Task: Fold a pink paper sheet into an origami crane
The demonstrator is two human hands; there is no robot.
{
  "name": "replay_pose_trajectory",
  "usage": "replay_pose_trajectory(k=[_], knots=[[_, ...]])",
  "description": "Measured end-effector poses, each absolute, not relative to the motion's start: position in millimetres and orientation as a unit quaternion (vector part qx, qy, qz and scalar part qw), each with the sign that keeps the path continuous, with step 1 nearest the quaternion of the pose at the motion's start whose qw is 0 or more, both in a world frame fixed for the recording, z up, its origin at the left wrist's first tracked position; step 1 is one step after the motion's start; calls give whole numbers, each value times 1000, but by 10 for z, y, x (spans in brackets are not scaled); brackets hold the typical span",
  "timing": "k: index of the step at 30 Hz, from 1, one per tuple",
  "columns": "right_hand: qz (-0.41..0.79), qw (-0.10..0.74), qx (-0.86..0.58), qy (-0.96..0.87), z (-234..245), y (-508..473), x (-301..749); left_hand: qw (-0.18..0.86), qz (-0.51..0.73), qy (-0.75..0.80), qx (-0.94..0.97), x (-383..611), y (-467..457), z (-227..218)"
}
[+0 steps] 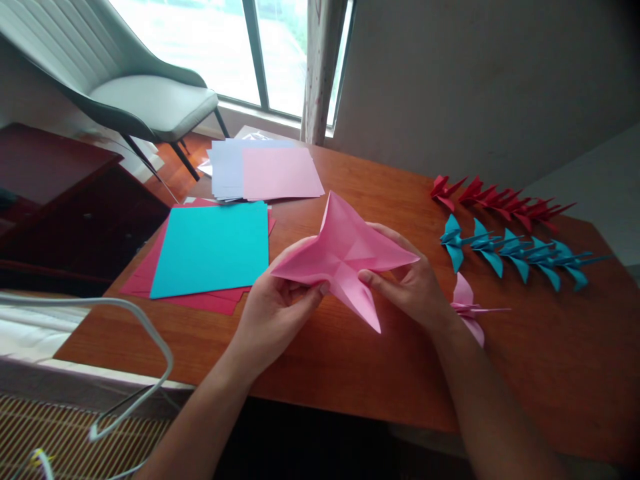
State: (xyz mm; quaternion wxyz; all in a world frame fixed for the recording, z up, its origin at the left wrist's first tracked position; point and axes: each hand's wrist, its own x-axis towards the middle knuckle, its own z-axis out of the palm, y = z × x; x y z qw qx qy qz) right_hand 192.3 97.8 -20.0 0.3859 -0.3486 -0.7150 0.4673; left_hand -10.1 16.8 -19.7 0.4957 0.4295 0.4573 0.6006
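Observation:
Between my two hands a sheet of pink origami paper is spread into a four-pointed star with creases meeting at its centre. My left hand pinches its near left edge, thumb on top and fingers underneath. On the other side my right hand grips the right part, its thumb pressed near the lower point and its fingers behind the paper. The paper is held above the wooden table. A finished pink paper crane sits beside my right wrist, partly hidden by the forearm.
A row of blue paper cranes and a row of red paper cranes stand at the right. Left lie blue sheets over red sheets; behind are pink sheets and lavender sheets. A chair stands by the window.

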Motion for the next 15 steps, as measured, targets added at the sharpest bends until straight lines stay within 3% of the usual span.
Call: replay_pose_trajectory(k=[15], knots=[[493, 356, -324, -725, -164, 980, 1941, 521, 578, 440, 448, -113, 136, -203]])
